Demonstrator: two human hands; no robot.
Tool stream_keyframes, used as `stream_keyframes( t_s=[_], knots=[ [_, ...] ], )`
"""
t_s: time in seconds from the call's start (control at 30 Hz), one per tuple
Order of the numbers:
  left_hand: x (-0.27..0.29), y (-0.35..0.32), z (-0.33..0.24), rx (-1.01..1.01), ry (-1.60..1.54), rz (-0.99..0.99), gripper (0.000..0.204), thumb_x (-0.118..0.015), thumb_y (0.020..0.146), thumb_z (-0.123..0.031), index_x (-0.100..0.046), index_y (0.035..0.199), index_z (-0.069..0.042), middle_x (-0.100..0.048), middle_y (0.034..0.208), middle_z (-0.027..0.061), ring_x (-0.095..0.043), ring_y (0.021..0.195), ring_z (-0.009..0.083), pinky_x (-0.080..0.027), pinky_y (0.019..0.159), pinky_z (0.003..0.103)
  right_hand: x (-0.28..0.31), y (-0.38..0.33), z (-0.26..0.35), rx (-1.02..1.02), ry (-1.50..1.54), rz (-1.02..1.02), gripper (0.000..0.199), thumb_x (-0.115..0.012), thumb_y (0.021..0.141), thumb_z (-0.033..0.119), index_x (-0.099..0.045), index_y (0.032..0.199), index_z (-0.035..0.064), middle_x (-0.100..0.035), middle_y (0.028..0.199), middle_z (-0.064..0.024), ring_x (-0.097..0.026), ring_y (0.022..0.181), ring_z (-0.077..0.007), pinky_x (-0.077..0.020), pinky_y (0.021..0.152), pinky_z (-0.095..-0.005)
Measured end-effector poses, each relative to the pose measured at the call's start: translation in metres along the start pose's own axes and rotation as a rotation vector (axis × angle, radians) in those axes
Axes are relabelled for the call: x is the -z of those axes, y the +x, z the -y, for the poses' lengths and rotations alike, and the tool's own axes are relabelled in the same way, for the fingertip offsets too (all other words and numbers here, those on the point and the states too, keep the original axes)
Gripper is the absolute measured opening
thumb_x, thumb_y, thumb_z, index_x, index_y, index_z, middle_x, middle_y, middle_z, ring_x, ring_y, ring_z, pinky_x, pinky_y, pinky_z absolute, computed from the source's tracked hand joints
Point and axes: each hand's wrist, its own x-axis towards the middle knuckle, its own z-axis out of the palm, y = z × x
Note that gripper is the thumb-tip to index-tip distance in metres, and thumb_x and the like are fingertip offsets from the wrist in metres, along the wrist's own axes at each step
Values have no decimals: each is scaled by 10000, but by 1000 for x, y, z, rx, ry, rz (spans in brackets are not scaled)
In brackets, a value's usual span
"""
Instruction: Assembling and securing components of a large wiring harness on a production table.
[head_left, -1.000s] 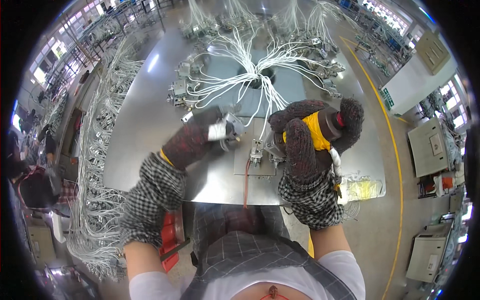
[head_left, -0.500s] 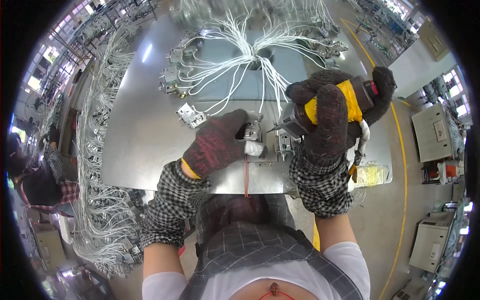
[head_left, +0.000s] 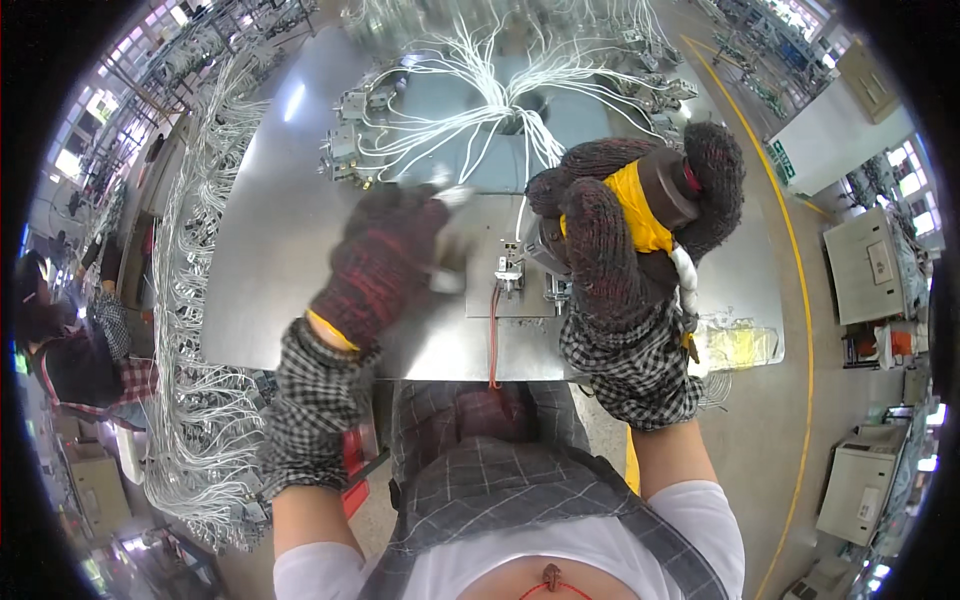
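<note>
Two gloved hands were in view: the left hand (head_left: 385, 262), blurred, and the right hand (head_left: 610, 250). One yellow-wrapped tool (head_left: 655, 200) was counted in the right hand. One metal table (head_left: 260, 260) was present, carrying one small fixture (head_left: 510, 275), one red wire (head_left: 492, 335) and one spread bundle of white wires (head_left: 500, 100); individual strands could not be counted. One other person (head_left: 60, 350) stood at the left.

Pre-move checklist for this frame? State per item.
1. Right hand grip on the yellow-wrapped tool: ok, gloved fingers closed round it.
2. Left hand contents: cannot tell, motion-blurred.
3. Small fixture on the metal table: ok, uncovered between the hands.
4. Red cable from the fixture: ok, hangs over the near table edge.
5. White wire bundle: ok, lying behind the fixture, apart from both hands.
</note>
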Motion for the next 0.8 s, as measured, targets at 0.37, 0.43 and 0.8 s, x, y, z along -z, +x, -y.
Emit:
stream_keyframes(
  t_s=[0.37,0.43,0.8],
  knots=[
    [-20,-17,25,-111,-41,-70,269,-715,892,-189,-749,1158,-175,-731,1131,107,-709,978,314,-572,890,419,-3,-6,6,-126,69,-89,773,-831,865,-19,-418,1502,123,-691,1168,-121,-734,984,-213,-640,859,-370],
    [-24,-17,20,-98,29,-130,259,-718,918,-230,-742,1168,-163,-723,1106,92,-701,945,306,-575,837,417,0,-6,6,-105,28,-20,835,-766,937,11,-285,1580,241,-675,1140,-142,-732,919,-233,-656,815,-410],
    [-17,1,3,-13,-830,139,241,-751,940,-56,-667,1163,-21,-693,1217,94,-681,1023,173,-571,884,328,7,20,6,-20,358,-185,801,-712,966,17,-251,1595,198,-687,1073,-144,-717,790,-209,-644,682,-394]
  ],
)
